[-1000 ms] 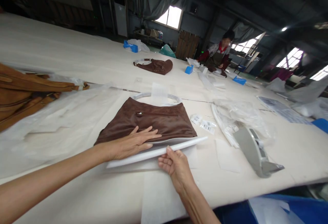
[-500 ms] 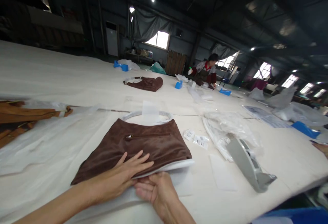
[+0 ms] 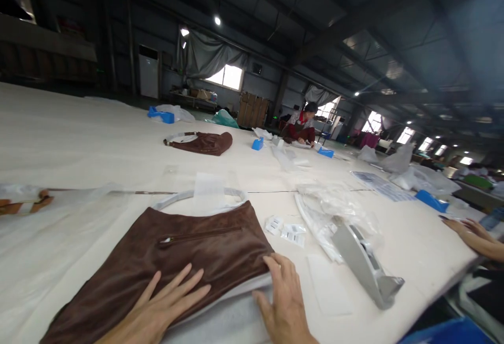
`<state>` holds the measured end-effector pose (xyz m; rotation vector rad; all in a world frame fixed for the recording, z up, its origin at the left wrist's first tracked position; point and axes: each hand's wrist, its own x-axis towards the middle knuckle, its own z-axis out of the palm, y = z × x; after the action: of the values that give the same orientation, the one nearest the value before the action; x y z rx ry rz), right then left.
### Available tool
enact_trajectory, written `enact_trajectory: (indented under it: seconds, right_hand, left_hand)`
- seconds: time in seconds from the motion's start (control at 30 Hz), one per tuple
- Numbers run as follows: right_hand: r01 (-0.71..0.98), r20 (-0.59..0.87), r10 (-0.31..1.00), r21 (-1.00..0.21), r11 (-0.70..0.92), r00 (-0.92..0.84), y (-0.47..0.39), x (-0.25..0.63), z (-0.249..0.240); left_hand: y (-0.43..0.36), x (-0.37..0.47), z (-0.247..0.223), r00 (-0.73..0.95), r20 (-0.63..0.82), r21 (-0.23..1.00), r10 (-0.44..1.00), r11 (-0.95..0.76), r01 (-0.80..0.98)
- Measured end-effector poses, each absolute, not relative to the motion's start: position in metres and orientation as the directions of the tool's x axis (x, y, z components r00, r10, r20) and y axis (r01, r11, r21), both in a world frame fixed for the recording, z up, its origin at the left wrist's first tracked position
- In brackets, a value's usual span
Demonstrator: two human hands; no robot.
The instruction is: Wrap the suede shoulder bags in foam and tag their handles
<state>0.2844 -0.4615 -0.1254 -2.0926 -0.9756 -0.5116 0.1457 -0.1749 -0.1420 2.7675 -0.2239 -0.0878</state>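
Note:
A dark brown handbag (image 3: 197,252) with a zip across its upper part lies flat on the table in front of me. Its strap (image 3: 177,198) is wrapped in white and loops away at the far side. My left hand (image 3: 161,302) rests flat on the bag's lower front, fingers spread. At the bag's right lower corner, the fingertips of my right hand (image 3: 285,291) touch the edge, with the thumb held apart. White sheet material (image 3: 232,312) shows beneath the bag's near edge, between my hands.
A grey tape dispenser (image 3: 364,265) stands right, beside crumpled clear plastic (image 3: 338,210) and small labelled packets (image 3: 293,233). Another brown bag (image 3: 205,143) lies farther back. A person (image 3: 301,123) works across the table; another person's hands (image 3: 472,233) reach in at right.
My right hand has come out from under the bag's near edge and moved right to its corner. My left hand stays flat on the bag. The view has shifted right.

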Motion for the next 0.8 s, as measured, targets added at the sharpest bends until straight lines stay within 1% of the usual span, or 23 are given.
enact_trajectory:
  seconds: [0.03,0.1,0.17,0.27,0.33,0.43,0.57,0.7,0.8]
  right_hand:
    - [0.794,0.607,0.516,-0.408,-0.451,0.605,-0.462,0.288,-0.124]
    - [0.81,0.591,0.563,-0.329,-0.485,0.577,-0.46,0.293,-0.123]
    - [0.832,0.625,0.571,-0.26,-0.49,0.532,-0.459,0.295,-0.122]
    - [0.872,0.698,0.568,-0.175,-0.456,0.437,-0.462,0.297,-0.121]
    - [0.884,0.699,0.581,-0.164,-0.438,0.418,-0.466,0.3,-0.121]
    - [0.891,0.663,0.62,-0.17,-0.421,0.42,-0.472,0.302,-0.121]
    - [0.909,0.663,0.639,-0.165,-0.383,0.389,-0.476,0.303,-0.124]
    - [0.941,0.674,0.675,-0.093,-0.324,0.299,-0.476,0.306,-0.12]
    - [0.963,0.715,0.664,-0.047,-0.264,0.217,-0.473,0.312,-0.112]
  left_hand:
    - [-0.177,0.144,-0.137,0.985,-0.028,0.35,-0.172,-0.925,-0.151]
    - [-0.183,0.14,-0.125,0.985,-0.02,0.327,-0.17,-0.932,-0.155]
    - [-0.189,0.137,-0.114,0.987,-0.014,0.311,-0.157,-0.939,-0.145]
    - [-0.197,0.136,-0.105,0.989,-0.023,0.319,-0.143,-0.939,-0.128]
    - [-0.199,0.136,-0.102,0.989,-0.032,0.329,-0.143,-0.936,-0.124]
    - [-0.201,0.136,-0.099,0.988,-0.057,0.34,-0.145,-0.933,-0.117]
    - [-0.202,0.136,-0.097,0.987,-0.086,0.331,-0.135,-0.938,-0.1]
    - [-0.203,0.136,-0.093,0.987,-0.098,0.311,-0.129,-0.946,-0.093]
    - [-0.205,0.136,-0.089,0.987,-0.116,0.29,-0.112,-0.954,-0.075]
